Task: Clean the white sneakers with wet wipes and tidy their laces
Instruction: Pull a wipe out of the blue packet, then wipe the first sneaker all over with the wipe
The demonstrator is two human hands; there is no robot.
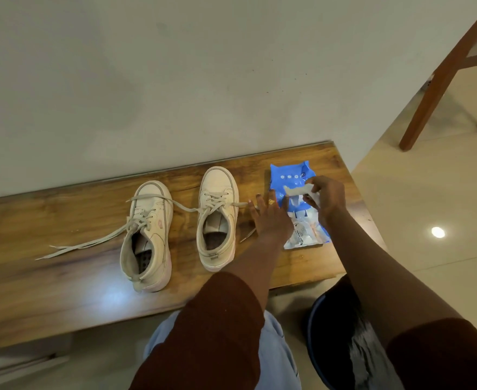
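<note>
Sneakers stand on the bench (63, 218), toes to the wall (175, 80): left shoe (150, 235) with a lace (96, 240) trailing left across the wood, right shoe (217, 215) near the blue pack (290, 171). Left hand (271, 218), fingers straight and spread, seems to press the pack's left edge, though blur hides the contact. Right hand (328, 198) pinches a white wipe (296, 190) above the pack.
</note>
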